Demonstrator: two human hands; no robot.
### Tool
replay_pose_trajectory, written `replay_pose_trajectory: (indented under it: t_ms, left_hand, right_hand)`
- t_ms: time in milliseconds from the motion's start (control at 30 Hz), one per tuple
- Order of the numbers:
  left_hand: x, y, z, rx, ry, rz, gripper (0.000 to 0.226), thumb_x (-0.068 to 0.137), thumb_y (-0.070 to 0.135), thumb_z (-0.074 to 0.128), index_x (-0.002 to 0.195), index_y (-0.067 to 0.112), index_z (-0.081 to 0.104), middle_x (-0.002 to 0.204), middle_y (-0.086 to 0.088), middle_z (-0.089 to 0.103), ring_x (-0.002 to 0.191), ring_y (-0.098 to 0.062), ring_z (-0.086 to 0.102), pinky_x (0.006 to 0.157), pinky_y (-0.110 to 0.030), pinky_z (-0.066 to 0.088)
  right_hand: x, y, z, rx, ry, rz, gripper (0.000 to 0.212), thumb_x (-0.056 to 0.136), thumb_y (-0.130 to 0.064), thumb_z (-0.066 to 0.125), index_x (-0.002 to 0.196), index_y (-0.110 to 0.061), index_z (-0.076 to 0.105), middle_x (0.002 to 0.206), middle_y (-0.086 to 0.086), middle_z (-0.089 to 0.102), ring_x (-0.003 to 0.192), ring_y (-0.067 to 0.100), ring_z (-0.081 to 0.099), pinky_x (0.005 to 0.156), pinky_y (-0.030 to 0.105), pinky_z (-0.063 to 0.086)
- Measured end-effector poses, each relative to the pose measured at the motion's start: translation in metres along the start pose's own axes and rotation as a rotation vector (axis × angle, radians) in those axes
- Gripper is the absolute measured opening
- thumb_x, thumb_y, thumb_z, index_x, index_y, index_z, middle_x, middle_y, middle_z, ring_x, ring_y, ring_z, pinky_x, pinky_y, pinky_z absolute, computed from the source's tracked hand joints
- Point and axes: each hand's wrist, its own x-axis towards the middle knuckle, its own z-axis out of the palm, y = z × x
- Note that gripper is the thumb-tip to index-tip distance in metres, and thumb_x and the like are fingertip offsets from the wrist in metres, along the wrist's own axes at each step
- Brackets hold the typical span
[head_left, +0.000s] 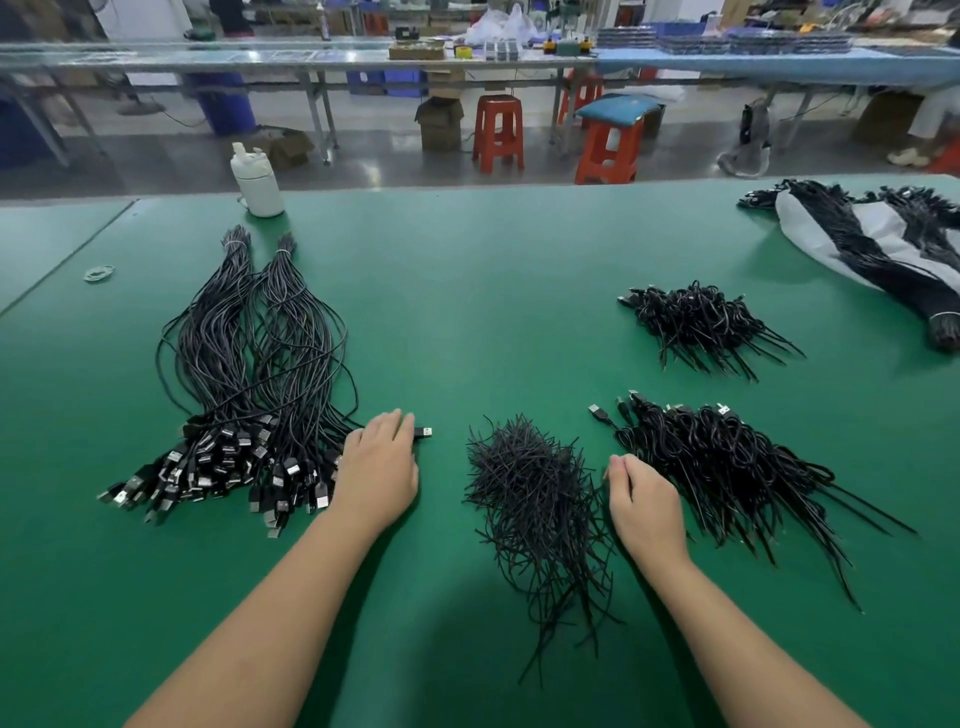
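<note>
Wiry black twist ties (535, 499) lie heaped between both hands; right hand (644, 509) curls, apparently pinching one; left hand (382, 467) rests nearly flat over a smooth USB cable (423, 432), plug beyond its fingertips

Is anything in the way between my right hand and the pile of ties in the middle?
Nothing visible. The right hand lies just right of the ties, with its fingers at the pile's edge. The coiled cables are on its other side.
</note>
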Motion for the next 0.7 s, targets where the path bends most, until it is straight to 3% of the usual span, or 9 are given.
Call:
replay_pose_trajectory:
  t_ms: [67, 133, 200, 433, 533, 600, 700]
  left_hand:
    - [0.017, 0.001, 0.002, 0.064, -0.095, -0.056, 0.045, 0.098, 0.025, 0.046, 0.142, 0.017, 0.047, 0.145, -0.005, 0.049, 0.135, -0.023, 0.043, 0.110, -0.041, 0.034]
    - [0.028, 0.002, -0.002, 0.139, -0.092, -0.078, 0.028, 0.096, 0.021, 0.046, 0.120, 0.022, 0.060, 0.121, 0.000, 0.062, 0.114, -0.022, 0.054, 0.096, -0.037, 0.040]
    - [0.032, 0.003, -0.005, 0.174, -0.062, -0.081, 0.019, 0.093, 0.017, 0.049, 0.106, 0.023, 0.061, 0.106, 0.002, 0.064, 0.103, -0.022, 0.056, 0.087, -0.035, 0.040]
    - [0.016, 0.005, -0.007, 0.129, -0.003, 0.042, 0.010, 0.094, 0.014, 0.050, 0.100, 0.021, 0.056, 0.097, 0.004, 0.063, 0.092, -0.020, 0.057, 0.078, -0.031, 0.038]
    - [-0.004, 0.022, -0.018, -0.107, -0.004, 0.036, 0.006, 0.098, 0.024, 0.053, 0.098, 0.020, 0.058, 0.093, 0.006, 0.063, 0.084, -0.016, 0.058, 0.072, -0.028, 0.046]
    - [-0.023, 0.037, -0.026, -0.303, -0.116, 0.031, 0.010, 0.098, 0.032, 0.057, 0.093, 0.023, 0.057, 0.088, 0.009, 0.062, 0.078, -0.010, 0.058, 0.071, -0.028, 0.051]
    - [-0.051, 0.054, -0.048, -0.533, -0.261, 0.027, 0.018, 0.095, 0.031, 0.063, 0.080, 0.028, 0.053, 0.075, 0.008, 0.066, 0.067, -0.003, 0.058, 0.063, -0.024, 0.045]
  right_hand:
    - [0.000, 0.000, 0.000, -0.005, 0.001, -0.001, 0.041, 0.105, -0.027, 0.042, 0.065, -0.018, 0.042, 0.058, -0.007, 0.044, 0.050, 0.008, 0.038, 0.049, 0.023, 0.025]
    - [0.000, -0.001, 0.000, -0.008, -0.001, 0.000, 0.041, 0.105, -0.027, 0.042, 0.065, -0.017, 0.042, 0.058, -0.006, 0.044, 0.050, 0.008, 0.038, 0.049, 0.023, 0.026]
    - [0.000, 0.000, 0.000, 0.005, 0.000, 0.011, 0.041, 0.105, -0.027, 0.042, 0.065, -0.016, 0.042, 0.058, -0.006, 0.044, 0.051, 0.009, 0.037, 0.050, 0.024, 0.026]
    - [0.000, -0.001, -0.001, 0.029, 0.006, 0.019, 0.042, 0.104, -0.029, 0.042, 0.064, -0.016, 0.042, 0.057, -0.006, 0.044, 0.050, 0.008, 0.036, 0.050, 0.024, 0.025]
    - [-0.001, -0.003, -0.002, 0.035, 0.001, 0.026, 0.042, 0.104, -0.030, 0.042, 0.064, -0.015, 0.044, 0.057, -0.006, 0.044, 0.050, 0.009, 0.036, 0.050, 0.024, 0.026]
    - [-0.001, -0.004, -0.004, 0.049, -0.002, 0.035, 0.043, 0.104, -0.030, 0.042, 0.065, -0.014, 0.046, 0.057, -0.005, 0.045, 0.050, 0.009, 0.037, 0.050, 0.025, 0.026]
    - [0.000, -0.004, -0.005, 0.131, -0.004, 0.100, 0.046, 0.105, -0.034, 0.040, 0.069, -0.008, 0.052, 0.056, -0.002, 0.046, 0.050, 0.012, 0.037, 0.050, 0.029, 0.028]
